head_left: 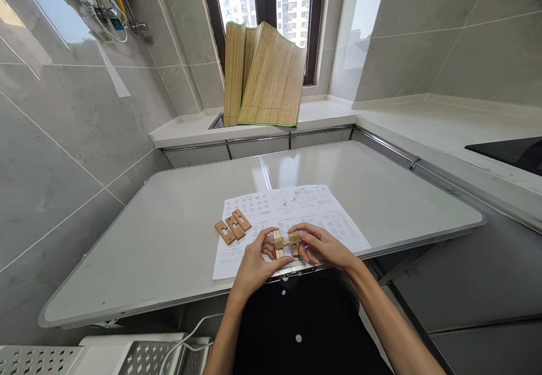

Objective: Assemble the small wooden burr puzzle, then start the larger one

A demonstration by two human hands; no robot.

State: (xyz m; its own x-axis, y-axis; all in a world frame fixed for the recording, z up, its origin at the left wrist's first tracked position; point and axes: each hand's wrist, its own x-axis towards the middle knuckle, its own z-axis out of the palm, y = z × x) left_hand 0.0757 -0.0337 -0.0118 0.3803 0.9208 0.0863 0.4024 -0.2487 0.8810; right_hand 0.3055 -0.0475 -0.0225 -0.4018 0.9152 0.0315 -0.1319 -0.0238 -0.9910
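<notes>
My left hand (pixel 256 262) is closed on a pale wooden puzzle piece (pixel 280 253), thumb at its lower end and fingers along its left side. From the other side my right hand (pixel 322 244) pinches a notched wooden puzzle piece (pixel 288 243), which lies across the first one. The two pieces touch; whether they interlock I cannot tell. Both hands are just above the near edge of a printed sheet (pixel 339 228). Left of them lie several flat wooden pieces with cut-out slots (pixel 235 227), partly on the sheet. My fingers hide parts of the held pieces.
The white folding table (pixel 169 234) has a seam down its middle and a near edge against my body. Behind it a folded bamboo mat (pixel 273 75) stands on the ledge by the window. A white perforated rack (pixel 144 358) with a cable sits below left.
</notes>
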